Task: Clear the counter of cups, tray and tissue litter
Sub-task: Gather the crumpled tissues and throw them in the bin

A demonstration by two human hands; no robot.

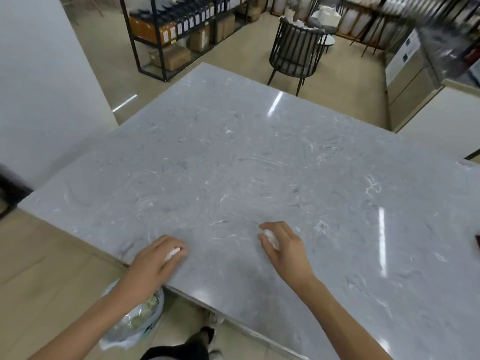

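The grey marbled counter [259, 157] ran as a broad slab from the near edge by the person's body to a far corner pointing toward the room, and nearly all of its surface lay bare. The left hand [153, 263] rested palm down right at the near-left edge, its fingers curled over a small wad of white tissue [172, 253] that showed between them, pinned against the stone. The right hand [283, 245] sat well inside the surface, away from any edge, cupped closed around a second tissue ball [271, 237] with the thumb reaching over it. The two hands were well apart, with clear stone between them. Just below the near edge, under the left forearm, a bin lined with a clear plastic bag [135, 323] stood on the floor, holding what looked like greenish scraps. A dark reddish object [477, 244] barely showed at the right border of the view, too cut off to identify. Beyond the far corner, open beige floor [233, 50] separated the counter from a dark slatted chair [296, 53] and a black metal shelving rack [181, 29] stacked with boxes. A white wall [44, 87] stood close to the counter's left side.
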